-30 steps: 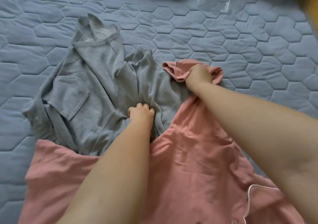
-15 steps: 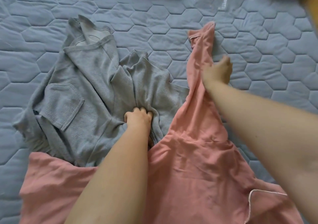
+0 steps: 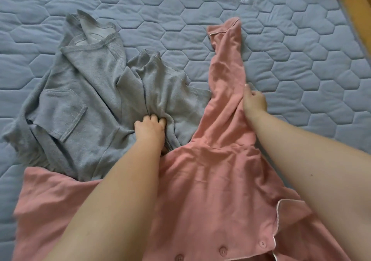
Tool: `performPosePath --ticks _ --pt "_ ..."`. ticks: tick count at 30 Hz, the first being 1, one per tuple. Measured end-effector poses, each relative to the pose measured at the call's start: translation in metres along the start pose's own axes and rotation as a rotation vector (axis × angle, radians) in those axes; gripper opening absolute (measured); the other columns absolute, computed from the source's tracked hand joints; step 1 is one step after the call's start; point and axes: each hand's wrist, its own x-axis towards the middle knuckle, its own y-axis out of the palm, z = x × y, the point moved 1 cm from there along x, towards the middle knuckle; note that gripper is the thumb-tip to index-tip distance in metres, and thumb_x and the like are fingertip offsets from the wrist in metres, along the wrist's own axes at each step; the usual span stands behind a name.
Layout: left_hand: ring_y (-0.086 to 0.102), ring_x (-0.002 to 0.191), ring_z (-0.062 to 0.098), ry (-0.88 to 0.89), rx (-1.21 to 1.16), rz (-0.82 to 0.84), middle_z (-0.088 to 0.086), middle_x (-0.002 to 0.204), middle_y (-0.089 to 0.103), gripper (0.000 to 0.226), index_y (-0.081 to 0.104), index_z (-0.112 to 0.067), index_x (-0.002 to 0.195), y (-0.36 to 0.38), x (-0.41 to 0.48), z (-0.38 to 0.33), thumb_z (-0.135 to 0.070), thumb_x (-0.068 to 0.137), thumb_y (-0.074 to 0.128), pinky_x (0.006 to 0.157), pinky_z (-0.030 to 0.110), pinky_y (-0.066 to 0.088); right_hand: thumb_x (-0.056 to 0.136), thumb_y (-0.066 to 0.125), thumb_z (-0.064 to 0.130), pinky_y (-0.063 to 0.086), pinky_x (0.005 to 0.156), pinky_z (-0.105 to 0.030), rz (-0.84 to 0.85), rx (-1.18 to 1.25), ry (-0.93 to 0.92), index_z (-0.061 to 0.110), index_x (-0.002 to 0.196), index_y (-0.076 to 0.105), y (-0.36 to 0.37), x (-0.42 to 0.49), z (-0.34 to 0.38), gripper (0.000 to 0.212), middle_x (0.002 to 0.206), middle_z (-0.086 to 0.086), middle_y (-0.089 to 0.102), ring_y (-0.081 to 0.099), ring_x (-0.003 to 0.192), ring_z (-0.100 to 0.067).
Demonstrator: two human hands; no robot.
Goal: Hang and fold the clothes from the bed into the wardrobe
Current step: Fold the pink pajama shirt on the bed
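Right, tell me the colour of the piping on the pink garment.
White or very pale; the piping shows best in the head view, lower right.

Near end of pink shirt (image 3: pixel 210 180) — beyond the bottom edge

Matt quilted bedcover (image 3: pixel 301 70), soft cloth garments

pink sleeve (image 3: pixel 226 64) unbunched, now stretched straight; R hand (image 3: pixel 254 102) back at its edge
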Motion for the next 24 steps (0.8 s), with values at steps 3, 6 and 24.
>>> performPosePath --ticks 3,6,24 --pt "0.039 0.124 0.027 -0.067 -0.086 -0.042 0.009 0.133 0.039 0.050 0.034 -0.017 0.137 0.003 -0.013 -0.004 -0.022 0.090 0.052 0.093 0.040 0.039 0.097 0.031 0.053 0.034 0.102 -0.035 0.160 0.011 0.025 -0.007 0.128 0.053 -0.012 -0.024 -0.021 0.071 0.135 -0.027 0.050 0.045 0.127 -0.035" --pt "0.039 0.121 0.031 -0.158 -0.277 -0.057 0.012 0.128 0.040 0.045 0.040 -0.014 0.128 0.001 -0.033 -0.012 -0.021 0.086 0.056 0.095 0.042 0.037 0.067 0.039 0.079 0.050 0.083 -0.036 0.280 0.097 0.084 0.008 0.101 0.069 -0.030 -0.042 -0.065 0.084 0.112 -0.017 0.065 0.061 0.102 -0.028" --pt "-0.001 0.147 0.028 0.292 -0.401 -0.062 0.008 0.161 0.001 0.063 0.009 -0.020 0.153 0.041 -0.172 -0.187 -0.026 0.096 0.035 0.116 0.049 0.010 0.097 0.032 0.029 0.042 0.089 -0.039 -0.037 -0.314 0.128 -0.003 0.107 0.064 -0.153 -0.106 -0.207 0.046 0.119 -0.027 0.059 0.053 0.112 -0.041"
